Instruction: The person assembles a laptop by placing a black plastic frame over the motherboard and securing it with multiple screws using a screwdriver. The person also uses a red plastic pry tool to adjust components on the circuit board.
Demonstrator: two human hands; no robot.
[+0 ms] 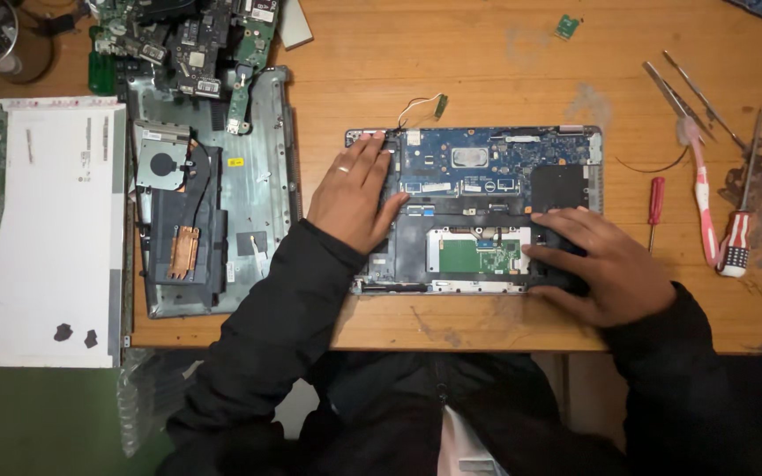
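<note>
- The left hand is lying flat, grip wide and holding nothing, fingers spread on the upper left corner of an opened laptop base.
- The right hand is pressing palm down on the base's lower right corner, grip loosely spread, clasping nothing.
- Between the two grips, the blue motherboard is sitting exposed on the wooden tabletop.
- Right of the right grip, screwdrivers are lying.
- Left of the left grip, a grey laptop shell is lying beside a white screen panel.
</note>
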